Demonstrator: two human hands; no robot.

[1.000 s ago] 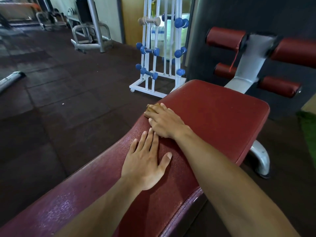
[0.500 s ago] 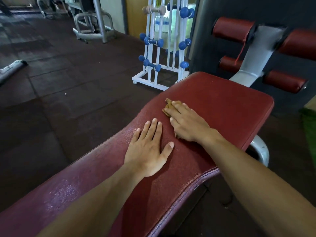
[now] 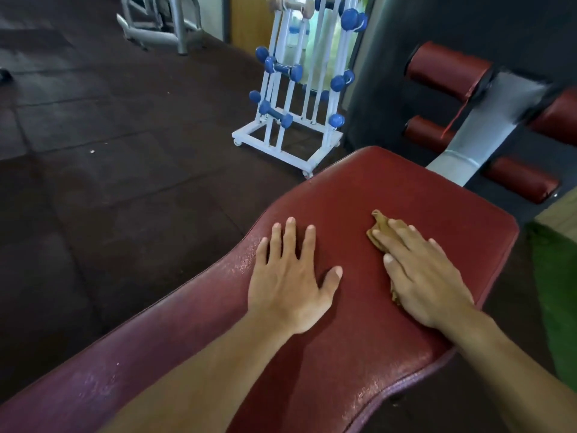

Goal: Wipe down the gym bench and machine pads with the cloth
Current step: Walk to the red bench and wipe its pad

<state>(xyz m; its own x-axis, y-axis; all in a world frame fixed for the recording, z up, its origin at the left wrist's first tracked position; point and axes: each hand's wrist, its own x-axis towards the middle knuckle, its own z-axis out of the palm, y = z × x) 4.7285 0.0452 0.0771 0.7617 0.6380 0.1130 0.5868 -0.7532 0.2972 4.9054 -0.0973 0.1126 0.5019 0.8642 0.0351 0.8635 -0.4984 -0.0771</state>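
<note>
**Both palms flat on red bench pad; cloth under right hand**

Grip: right hand (image 3: 424, 273) lies palm down on a small crumpled tan-brown cloth (image 3: 379, 228), fingers straight and slightly spread, pressing it flat to the pad rather than curling round it. Cloth mostly covered; a bunched corner sticks out beyond the fingertips, and a thin edge shows beside the heel of the hand near the thumb side.

Left hand (image 3: 290, 282) holds nothing. Palm down, fingers straight and fanned, thumb out toward the right hand, resting directly on the pad. The two hands are apart, bare vinyl between them.

Support: wide dark-red textured vinyl bench pad (image 3: 390, 182), rounded at the far end, narrowing toward the camera. Cloth sits on the wide far section, right of centre. Fine glistening droplets or sheen visible along the pad's left edge near the left hand and along the near right edge.

Beyond the far end: grey metal upright post (image 3: 493, 120) carrying dark-red cylindrical roller pads (image 3: 446, 70), two on its left side, others partly cut off at right.

Surroundings: white wheeled metal rack (image 3: 290, 120) with small blue dumbbells (image 3: 276, 112) standing on dark rubber tile floor (image 3: 125, 182), left of the post. Grey machine frame (image 3: 162, 29) at far upper left. Strip of green turf (image 3: 559, 292) at right edge.
</note>
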